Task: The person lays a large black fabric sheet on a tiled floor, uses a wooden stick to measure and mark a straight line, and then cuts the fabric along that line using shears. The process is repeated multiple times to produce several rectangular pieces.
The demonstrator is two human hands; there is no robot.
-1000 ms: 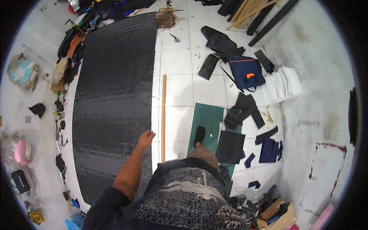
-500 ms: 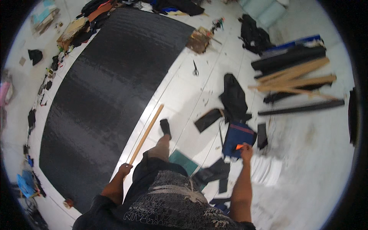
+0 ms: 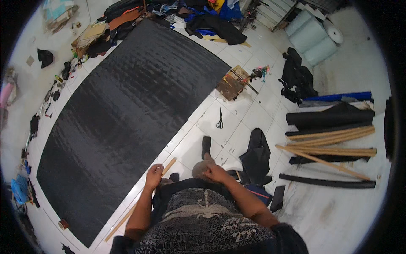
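Curled fingers close my left hand (image 3: 154, 175) beside the sheet's near right edge. Below that hand and forearm runs a wooden stick (image 3: 120, 224), its upper end showing past the fingers; whether they touch it is not clear. My right hand (image 3: 215, 173) is closed in front of my raised knee, and its contents are hidden. A large black sheet (image 3: 127, 97) lies spread over the tiles to the left and ahead. Black-handled scissors (image 3: 220, 120) rest on the floor right of the sheet.
Black fabric pieces (image 3: 256, 154) and a dark blue piece (image 3: 259, 193) lie at my right. Farther right are wooden sticks (image 3: 334, 150) and a black roll (image 3: 330, 117). A brown board (image 3: 231, 86) touches the sheet's far right corner. Cloth scraps (image 3: 215, 27) are heaped behind.
My right hand has come inward from the blue piece; the orange piece it held is out of sight. My left hand has moved up along the stick, which now sits lower in view.
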